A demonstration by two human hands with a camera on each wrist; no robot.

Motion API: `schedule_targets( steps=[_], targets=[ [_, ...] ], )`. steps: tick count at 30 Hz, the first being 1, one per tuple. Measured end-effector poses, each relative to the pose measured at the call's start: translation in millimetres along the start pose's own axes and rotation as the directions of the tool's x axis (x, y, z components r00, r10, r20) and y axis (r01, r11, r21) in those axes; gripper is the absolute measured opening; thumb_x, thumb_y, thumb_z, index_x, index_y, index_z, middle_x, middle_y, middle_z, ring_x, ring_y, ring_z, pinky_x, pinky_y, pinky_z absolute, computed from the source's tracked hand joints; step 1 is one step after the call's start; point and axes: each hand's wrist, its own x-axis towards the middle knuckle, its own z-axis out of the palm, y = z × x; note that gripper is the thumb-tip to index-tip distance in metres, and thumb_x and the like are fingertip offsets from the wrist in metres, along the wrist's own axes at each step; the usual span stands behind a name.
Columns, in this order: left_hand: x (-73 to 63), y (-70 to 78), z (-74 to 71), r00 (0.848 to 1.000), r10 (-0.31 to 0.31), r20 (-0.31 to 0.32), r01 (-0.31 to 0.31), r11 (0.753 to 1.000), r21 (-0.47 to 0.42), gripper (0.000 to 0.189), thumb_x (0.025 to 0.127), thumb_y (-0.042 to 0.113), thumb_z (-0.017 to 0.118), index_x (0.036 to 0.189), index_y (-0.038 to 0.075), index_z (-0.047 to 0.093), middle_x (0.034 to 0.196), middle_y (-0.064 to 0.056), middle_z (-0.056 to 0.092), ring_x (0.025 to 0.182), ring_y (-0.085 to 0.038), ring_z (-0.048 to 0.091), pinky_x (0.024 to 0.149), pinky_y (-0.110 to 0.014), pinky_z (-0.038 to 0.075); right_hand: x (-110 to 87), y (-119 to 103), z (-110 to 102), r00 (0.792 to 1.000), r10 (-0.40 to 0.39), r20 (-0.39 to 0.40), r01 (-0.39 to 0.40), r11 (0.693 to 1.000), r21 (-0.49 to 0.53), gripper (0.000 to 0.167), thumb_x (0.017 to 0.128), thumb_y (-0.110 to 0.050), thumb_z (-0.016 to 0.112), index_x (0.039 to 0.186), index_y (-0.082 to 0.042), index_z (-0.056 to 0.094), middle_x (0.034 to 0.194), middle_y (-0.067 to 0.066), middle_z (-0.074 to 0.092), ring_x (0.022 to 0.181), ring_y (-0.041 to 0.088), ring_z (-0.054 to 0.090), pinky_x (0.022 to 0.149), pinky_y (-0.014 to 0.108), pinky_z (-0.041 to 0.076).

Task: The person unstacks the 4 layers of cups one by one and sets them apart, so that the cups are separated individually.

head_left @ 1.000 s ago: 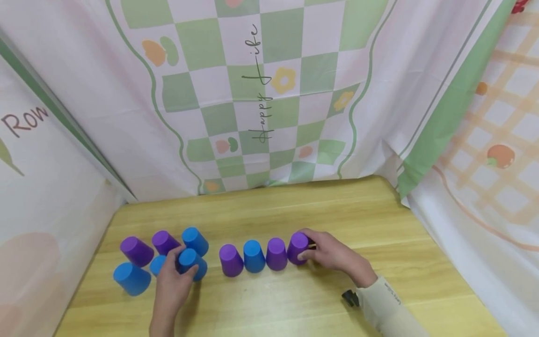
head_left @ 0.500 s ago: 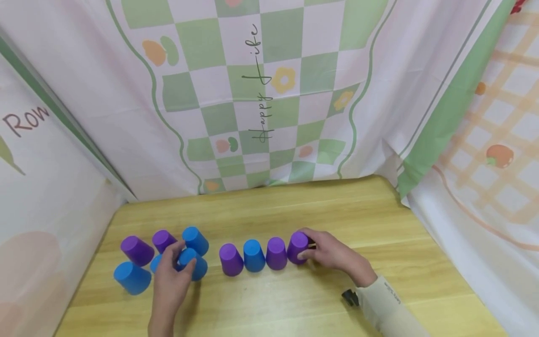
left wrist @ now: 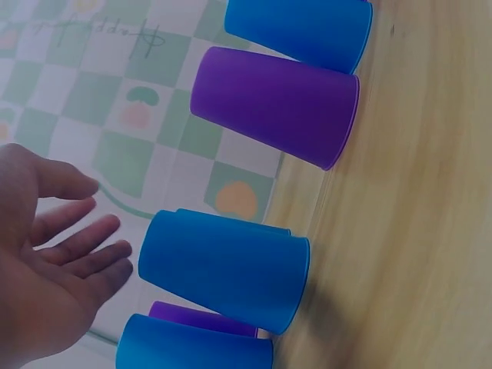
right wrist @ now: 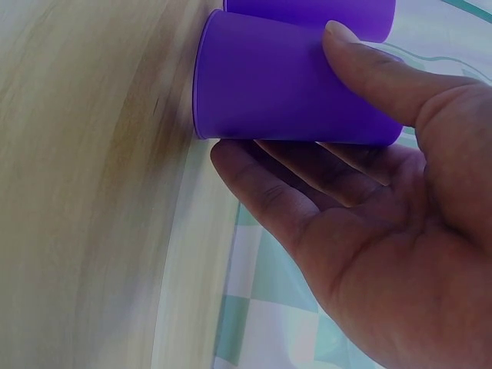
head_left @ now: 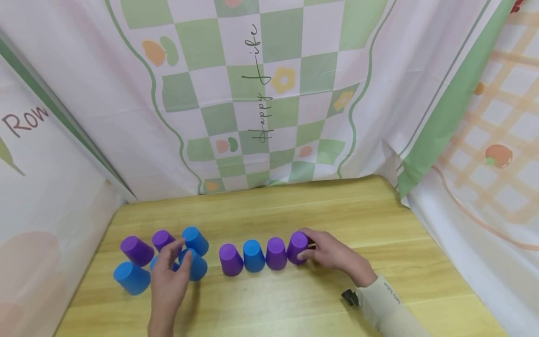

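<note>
My right hand [head_left: 330, 255] grips the purple cup [head_left: 298, 249] at the right end of a row; in the right wrist view, the thumb lies across its side and the fingers are at the other side. That row continues leftward with a purple cup [head_left: 276, 255], a blue cup [head_left: 254, 257] and a purple cup [head_left: 231, 262], all upside down. Over the left cluster, my left hand [head_left: 170, 278] is spread with nothing in it. Nearest to it stands a blue cup [head_left: 199, 268]; the left wrist view shows a gap between fingertips and this cup [left wrist: 223, 269].
Around the left hand stand a blue cup [head_left: 196, 241], two purple cups [head_left: 138, 252], a blue cup [head_left: 132, 279] and another blue cup partly hidden by the hand. The wooden table [head_left: 269, 309] ends at a checked curtain [head_left: 282, 93]. A black object [head_left: 350, 297] sits by the right sleeve.
My left hand has let go of the front blue cup, its thumb and fingers spreading and drawing back slightly left. The right hand and the row of cups have stayed put.
</note>
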Motion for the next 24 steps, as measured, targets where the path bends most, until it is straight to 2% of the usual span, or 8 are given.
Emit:
schedule_targets(
  steps=[3, 6, 9, 12, 15, 18, 24],
  targets=[
    [-1.0, -0.1, 3.3, 0.994, 0.085, -0.064, -0.087, 0.996, -0.02, 0.034, 0.097, -0.001, 0.071, 0.131, 0.004, 0.067, 0.138, -0.017, 0.068, 0.131, -0.024, 0.063, 0.114, -0.023, 0.049, 0.4, -0.3, 0.1, 1.0, -0.003, -0.001, 0.003, 1.0, 0.004, 0.034, 0.097, -0.02, 0.075, 0.129, -0.012, 0.065, 0.12, 0.005, 0.074, 0.118, 0.033, 0.07, 0.104, 0.053, 0.059],
    [-1.2, 1.0, 8.2, 0.982, 0.154, -0.111, -0.164, 0.983, -0.085, 0.033, 0.095, -0.009, 0.069, 0.127, 0.0, 0.069, 0.135, -0.017, 0.069, 0.128, -0.01, 0.063, 0.109, -0.01, 0.046, 0.8, -0.4, 0.2, 1.0, -0.01, 0.001, 0.01, 1.0, 0.006, 0.034, 0.097, -0.02, 0.076, 0.127, -0.012, 0.065, 0.119, 0.005, 0.074, 0.117, 0.034, 0.071, 0.103, 0.054, 0.059],
    [-1.6, 1.5, 13.7, 0.964, 0.235, -0.127, -0.254, 0.955, -0.156, 0.035, 0.092, -0.017, 0.067, 0.124, -0.005, 0.068, 0.135, -0.02, 0.068, 0.13, -0.006, 0.061, 0.112, -0.013, 0.045, 1.1, -0.3, 0.1, 1.0, -0.011, 0.002, 0.011, 1.0, 0.006, 0.033, 0.096, -0.019, 0.076, 0.127, -0.012, 0.066, 0.119, 0.005, 0.074, 0.117, 0.034, 0.071, 0.103, 0.054, 0.059],
    [-3.0, 1.4, 18.9, 0.939, 0.325, -0.113, -0.342, 0.918, -0.2, 0.037, 0.089, -0.022, 0.066, 0.123, -0.008, 0.068, 0.133, -0.025, 0.067, 0.135, -0.01, 0.06, 0.115, -0.016, 0.044, 1.0, -0.1, -0.1, 1.0, -0.011, 0.003, 0.011, 1.0, 0.007, 0.033, 0.096, -0.019, 0.076, 0.126, -0.012, 0.065, 0.119, 0.004, 0.074, 0.117, 0.033, 0.071, 0.103, 0.054, 0.059],
    [-4.8, 1.7, 23.4, 0.918, 0.387, -0.087, -0.396, 0.89, -0.226, 0.039, 0.088, -0.024, 0.066, 0.123, -0.007, 0.068, 0.133, -0.023, 0.067, 0.137, -0.015, 0.059, 0.116, -0.018, 0.044, 1.0, 0.2, 0.0, 1.0, -0.012, 0.005, 0.012, 1.0, 0.012, 0.033, 0.097, -0.019, 0.076, 0.127, -0.012, 0.065, 0.119, 0.005, 0.074, 0.117, 0.034, 0.071, 0.103, 0.054, 0.059],
    [-6.2, 2.0, 26.9, 0.918, 0.392, -0.062, -0.395, 0.887, -0.237, 0.041, 0.087, -0.023, 0.067, 0.124, -0.005, 0.069, 0.134, -0.016, 0.068, 0.138, -0.017, 0.059, 0.117, -0.019, 0.044, 1.2, 0.4, 0.3, 1.0, -0.014, 0.003, 0.014, 1.0, 0.013, 0.033, 0.097, -0.019, 0.076, 0.127, -0.012, 0.065, 0.119, 0.005, 0.074, 0.117, 0.034, 0.071, 0.103, 0.054, 0.059],
    [-8.7, 2.8, 32.2, 0.961, 0.276, -0.007, -0.271, 0.938, -0.216, 0.043, 0.089, -0.018, 0.069, 0.127, 0.003, 0.069, 0.138, -0.008, 0.067, 0.139, -0.015, 0.057, 0.117, -0.016, 0.041, 1.5, 1.1, 0.6, 1.0, -0.013, -0.001, 0.013, 1.0, 0.012, 0.033, 0.096, -0.019, 0.076, 0.127, -0.012, 0.066, 0.119, 0.005, 0.074, 0.117, 0.033, 0.071, 0.103, 0.054, 0.059]
  ],
)
